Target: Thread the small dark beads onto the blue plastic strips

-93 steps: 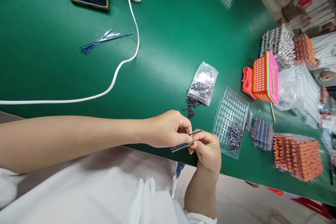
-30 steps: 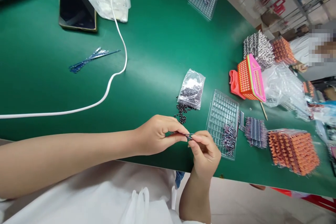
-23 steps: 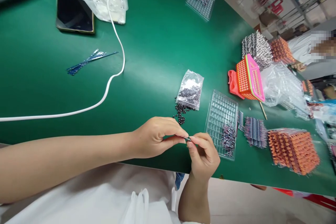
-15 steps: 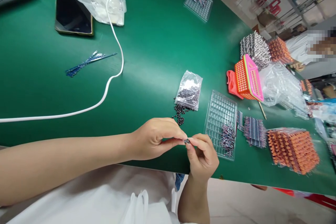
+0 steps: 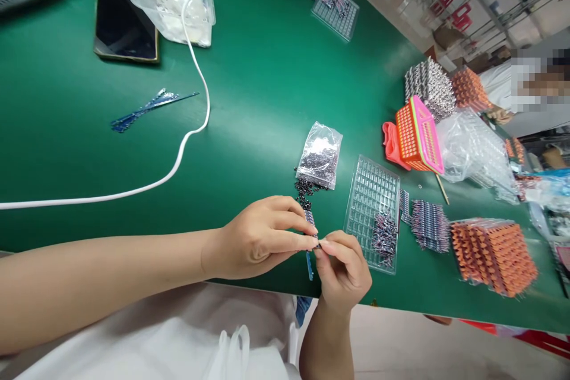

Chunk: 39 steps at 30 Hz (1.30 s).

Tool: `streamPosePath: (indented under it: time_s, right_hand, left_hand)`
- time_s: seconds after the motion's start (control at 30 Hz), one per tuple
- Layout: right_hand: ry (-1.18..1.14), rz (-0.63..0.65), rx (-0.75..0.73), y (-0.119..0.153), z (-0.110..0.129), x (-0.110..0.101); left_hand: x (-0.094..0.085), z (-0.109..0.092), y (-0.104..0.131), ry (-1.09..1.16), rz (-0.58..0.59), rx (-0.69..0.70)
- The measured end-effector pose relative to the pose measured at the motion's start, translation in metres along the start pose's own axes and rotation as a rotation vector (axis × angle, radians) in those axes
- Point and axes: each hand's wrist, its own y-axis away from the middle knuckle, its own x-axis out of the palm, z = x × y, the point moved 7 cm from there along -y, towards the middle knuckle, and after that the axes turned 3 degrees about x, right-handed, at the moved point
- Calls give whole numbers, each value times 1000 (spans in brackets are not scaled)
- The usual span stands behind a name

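Swung into view since the last frame, our strip (image 5: 310,266) now shows above and below our left hand (image 5: 316,237), which clamps it. Our right hand (image 5: 345,270) pinches a dark bit (image 5: 317,246) by the left fingertips. Beads (image 5: 305,190) lie beyond, against the bag (image 5: 319,154).

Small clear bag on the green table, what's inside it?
The bag holds many small dark pieces; bright glare covers part of it, hiding whatever lies there.
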Motion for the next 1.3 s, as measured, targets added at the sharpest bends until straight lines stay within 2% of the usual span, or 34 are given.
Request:
streamPosePath:
  time_s: [0.23,0.33,0.47,0.63,0.77,1.0,1.3]
  right_hand:
    - [-5,12,-13,-1,1,1]
    - [-20,23,-9,-1,1,1]
    - [-63,45,52,-1,-2,1]
    - [-275,162,288,-1,-20,7]
    - [-516,267,479,2,-33,16]
    - [-647,315,693,11,-45,25]
    - [-663,306,706,10,-45,25]
  left_hand:
    - [1,-2,-1,21,-24,16]
    - [3,3,-2,80,-48,-46]
    - [13,18,0,308,25,-305]
    - [25,35,12,499,209,-728]
    - [30,37,19,559,305,-881]
    - [36,37,22,699,310,-987]
    - [44,38,28,795,267,-1060]
